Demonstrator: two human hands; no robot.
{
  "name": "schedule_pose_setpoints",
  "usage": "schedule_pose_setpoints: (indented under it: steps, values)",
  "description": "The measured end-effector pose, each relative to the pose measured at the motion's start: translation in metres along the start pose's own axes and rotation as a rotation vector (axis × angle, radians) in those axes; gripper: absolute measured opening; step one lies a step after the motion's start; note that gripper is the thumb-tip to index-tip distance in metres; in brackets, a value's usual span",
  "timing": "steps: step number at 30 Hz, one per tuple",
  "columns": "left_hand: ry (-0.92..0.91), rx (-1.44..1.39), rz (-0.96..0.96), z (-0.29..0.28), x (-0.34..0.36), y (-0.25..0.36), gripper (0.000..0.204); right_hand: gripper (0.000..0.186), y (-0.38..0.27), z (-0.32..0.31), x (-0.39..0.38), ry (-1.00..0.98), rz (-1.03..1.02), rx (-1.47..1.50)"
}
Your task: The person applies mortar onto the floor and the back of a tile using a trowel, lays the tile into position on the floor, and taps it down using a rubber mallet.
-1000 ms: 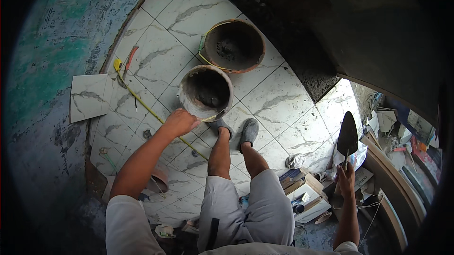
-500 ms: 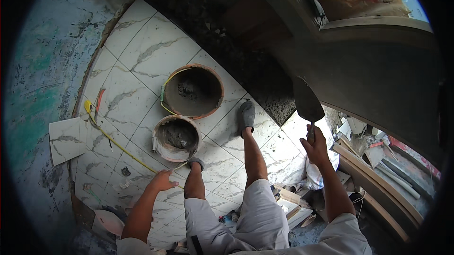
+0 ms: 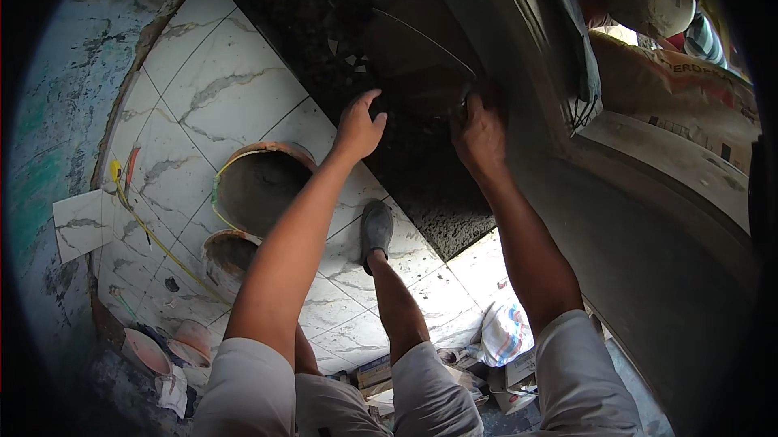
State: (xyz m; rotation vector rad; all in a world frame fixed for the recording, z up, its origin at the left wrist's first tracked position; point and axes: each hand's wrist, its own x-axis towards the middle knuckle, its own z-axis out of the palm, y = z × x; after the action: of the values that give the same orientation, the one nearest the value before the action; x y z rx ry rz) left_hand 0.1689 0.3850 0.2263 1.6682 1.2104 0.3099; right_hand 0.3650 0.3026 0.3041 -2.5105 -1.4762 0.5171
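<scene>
My right hand point(image 3: 480, 136) grips the handle of a trowel point(image 3: 429, 42), whose dark blade stretches up and left over the shaded floor strip point(image 3: 450, 234). One thin bright edge shows; the rest of the blade is hard to make out against the dark. My left hand point(image 3: 359, 126) reaches out over the border of the tiles and that strip, empty, with thumb and fingers apart. Left of my left forearm is a large bucket point(image 3: 284, 148) with grey mortar on its inside. A smaller bucket point(image 3: 220, 277) stands nearer to me, partly hidden by that forearm.
White marbled tiles point(image 3: 223, 105) cover the floor on the left. A yellow tape measure point(image 3: 116, 168), a red-handled tool point(image 3: 132, 163) and a loose tile point(image 3: 81, 226) lie near the peeling wall point(image 3: 61, 121). At right, sacks point(image 3: 681, 93) lie beyond a ledge. A striped bag point(image 3: 508, 333) sits below.
My left hand has left the extended tape near the small bucket and moved up and forward. My right hand has carried the trowel up and left over the dark strip. My view has shifted.
</scene>
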Motion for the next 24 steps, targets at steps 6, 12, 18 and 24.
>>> schedule_pose_setpoints:
  steps: [6,12,18,24]
  values:
    - [0.007,0.163,0.116,-0.006,0.167,0.018,0.065,0.026,0.018,0.013,0.005,0.349,-0.244,-0.003]
    - [-0.117,0.278,0.306,-0.012,0.220,0.008,0.083,0.029,0.019,0.009,0.000,0.311,-0.191,0.010]
    - [-0.170,0.127,0.118,-0.024,0.216,0.019,0.046,0.029,0.033,0.012,-0.008,0.127,-0.109,0.110]
    - [-0.064,-0.198,0.182,-0.026,0.163,0.027,0.024,0.031,0.031,0.019,-0.038,0.231,-0.043,0.044]
